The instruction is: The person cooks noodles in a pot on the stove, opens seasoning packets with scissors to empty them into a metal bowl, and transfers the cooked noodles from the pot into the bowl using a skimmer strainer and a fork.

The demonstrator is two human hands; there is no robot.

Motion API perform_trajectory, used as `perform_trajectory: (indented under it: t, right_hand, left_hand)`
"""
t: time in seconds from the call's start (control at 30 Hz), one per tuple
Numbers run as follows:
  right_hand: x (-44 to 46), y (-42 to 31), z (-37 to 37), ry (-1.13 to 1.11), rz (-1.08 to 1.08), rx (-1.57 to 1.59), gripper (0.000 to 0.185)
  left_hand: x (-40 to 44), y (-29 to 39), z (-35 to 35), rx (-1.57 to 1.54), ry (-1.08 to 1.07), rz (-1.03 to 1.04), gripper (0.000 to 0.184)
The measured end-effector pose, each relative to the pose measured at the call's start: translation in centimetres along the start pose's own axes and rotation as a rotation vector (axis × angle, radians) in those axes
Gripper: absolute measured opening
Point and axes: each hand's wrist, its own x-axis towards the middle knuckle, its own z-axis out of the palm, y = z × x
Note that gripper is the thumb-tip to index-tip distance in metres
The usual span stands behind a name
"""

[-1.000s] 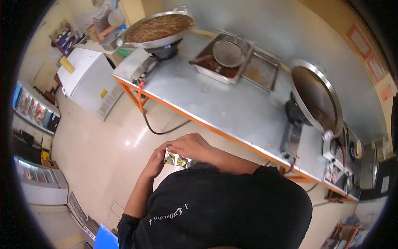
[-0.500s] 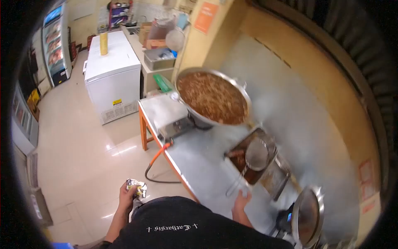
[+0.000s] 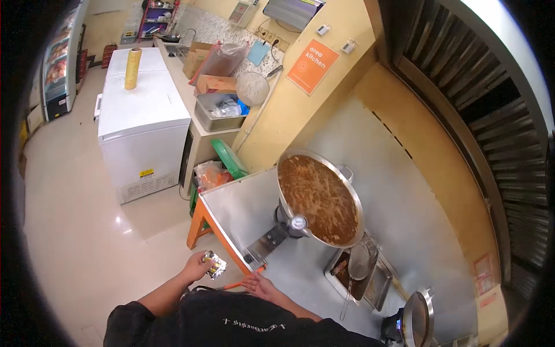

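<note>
My left hand [image 3: 199,265] is closed on a small crumpled silver packet [image 3: 215,266], held out over the floor by the table's corner. To its right, my right hand [image 3: 259,285] has its fingers apart and holds nothing; it is near an orange hose [image 3: 232,285] at the edge of the metal table [image 3: 289,269]. Beyond both hands, a large wok [image 3: 319,199] of brown food stands on a burner [image 3: 267,242].
A strainer [image 3: 359,261] rests on a metal tray [image 3: 342,281], beside a second tray [image 3: 378,287]. Another wok [image 3: 417,319] is at the lower right. A white chest freezer [image 3: 143,110] bears a yellow roll [image 3: 132,68]. A green-lidded bin [image 3: 229,158] stands behind the table's left end.
The view has swung toward the left end of the table. My hands, together on the packet at first, have come apart. My right hand let go of it; my left kept it.
</note>
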Motion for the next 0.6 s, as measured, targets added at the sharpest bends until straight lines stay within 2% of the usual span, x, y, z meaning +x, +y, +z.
perform_trajectory:
  t: [0.07, 0.13, 0.2, 0.27, 0.33, 0.47, 0.5, 0.57, 0.6]
  right_hand:
    - [4.1, -0.3, 2.1, 0.087, 0.017, 0.114, 0.059]
    - [6.6, -0.5, 3.3, 0.049, 0.016, 0.119, 0.053]
    - [8.8, -0.6, 4.3, 0.201, -0.092, 0.214, 0.046]
    - [10.8, -0.2, 3.6, 0.141, -0.142, 0.281, 0.042]
    - [11.5, -0.2, 4.5, 0.378, -0.230, 0.316, 0.040]
    - [10.2, -0.2, 6.1, 0.504, -0.260, 0.170, 0.041]
    - [10.8, 0.3, 6.0, 0.645, -0.352, -0.048, 0.041]
    - [10.7, 0.1, 6.0, 0.716, -0.315, -0.235, 0.039]
    - [10.3, 0.1, 6.5, 0.726, -0.302, -0.189, 0.039]
  left_hand:
    - [1.5, -1.4, -3.0, 0.001, -0.037, -0.004, 0.012]
    - [1.4, -1.6, -5.5, -0.025, -0.039, -0.049, 0.012]
    - [0.7, -1.4, -7.8, -0.019, -0.019, -0.081, 0.011]
    - [-0.3, -1.8, -9.8, -0.047, 0.033, -0.167, 0.011]
    - [-1.3, -1.7, -11.5, -0.035, 0.058, -0.181, 0.011]
    - [-2.8, -1.0, -13.9, -0.049, 0.114, -0.177, 0.012]
    - [-3.0, -0.4, -14.2, -0.052, 0.148, -0.173, 0.012]
    - [-3.1, 0.0, -15.0, -0.017, 0.173, -0.167, 0.012]
    - [-3.0, -0.1, -15.3, 0.017, 0.143, -0.183, 0.012]
